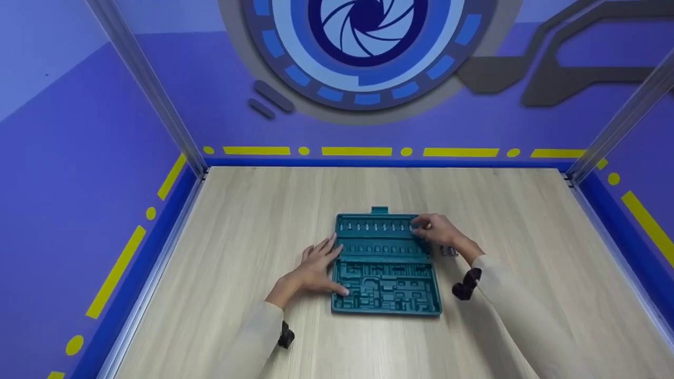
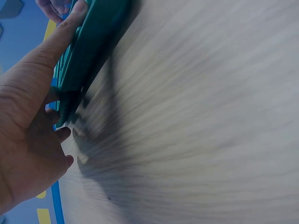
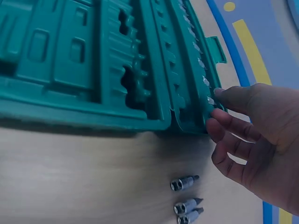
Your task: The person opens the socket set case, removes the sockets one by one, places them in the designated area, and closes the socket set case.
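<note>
A green plastic tool case (image 1: 387, 258) lies unfolded on the table, its moulded slots facing up. Small silver bit sockets (image 1: 367, 227) stand in a row along its far half. At the right end of that row, my right hand (image 1: 436, 229) pinches a bit socket (image 3: 210, 100) between thumb and forefinger, at its slot. My left hand (image 1: 315, 267) rests spread on the case's left edge, thumb over the near half's rim and fingers beside the far half. Three loose bit sockets (image 3: 188, 206) lie on the table right of the case, partly hidden by my right wrist in the head view.
The light wooden table (image 1: 253, 221) is bounded by a blue-purple back wall (image 1: 174, 95) and side walls with metal corner posts. A latch tab (image 1: 379, 209) sticks out from the case's far edge.
</note>
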{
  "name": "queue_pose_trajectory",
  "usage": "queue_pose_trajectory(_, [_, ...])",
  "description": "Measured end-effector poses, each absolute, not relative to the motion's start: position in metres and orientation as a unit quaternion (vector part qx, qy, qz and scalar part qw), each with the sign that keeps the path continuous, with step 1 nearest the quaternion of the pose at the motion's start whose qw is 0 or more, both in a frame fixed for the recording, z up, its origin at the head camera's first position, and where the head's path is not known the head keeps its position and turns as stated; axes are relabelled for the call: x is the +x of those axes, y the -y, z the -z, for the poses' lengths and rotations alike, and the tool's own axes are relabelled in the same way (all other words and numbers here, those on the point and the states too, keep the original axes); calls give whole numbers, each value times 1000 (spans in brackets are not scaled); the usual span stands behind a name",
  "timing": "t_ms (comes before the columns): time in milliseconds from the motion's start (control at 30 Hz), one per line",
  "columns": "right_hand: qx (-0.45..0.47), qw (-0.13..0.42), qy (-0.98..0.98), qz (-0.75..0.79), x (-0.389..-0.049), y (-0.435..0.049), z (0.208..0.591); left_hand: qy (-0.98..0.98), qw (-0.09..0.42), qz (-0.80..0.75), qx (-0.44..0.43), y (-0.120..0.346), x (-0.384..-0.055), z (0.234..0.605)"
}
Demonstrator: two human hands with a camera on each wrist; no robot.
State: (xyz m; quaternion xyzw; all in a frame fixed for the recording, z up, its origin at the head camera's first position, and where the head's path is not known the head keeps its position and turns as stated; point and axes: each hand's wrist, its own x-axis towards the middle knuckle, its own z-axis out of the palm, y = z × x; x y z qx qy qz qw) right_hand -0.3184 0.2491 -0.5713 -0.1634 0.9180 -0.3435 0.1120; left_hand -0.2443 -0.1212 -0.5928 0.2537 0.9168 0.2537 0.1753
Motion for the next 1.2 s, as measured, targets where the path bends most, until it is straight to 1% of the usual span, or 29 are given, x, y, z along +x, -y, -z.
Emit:
queue_pose_trajectory(267, [-147,112,-935,302,-319,-239,575,-917,179,-254,251,121,-244,594])
queue_pose_trajectory(467, [-142,131,-939,285,-320,-233,575,-918,177,-255,248,121,-244,595])
queue_pose_trajectory(667, [-117,145,-934,305,-319,-233,576,-916,173,-254,258,121,-245,593])
queue_pose_trajectory(967, [-101,141,-926,335,-319,-234,575,-916,176,-251,260,121,-246,595])
queue_pose_trajectory(1200, [-57,159,-910,378,-318,-232,574,-917,172,-246,262,122,-246,595])
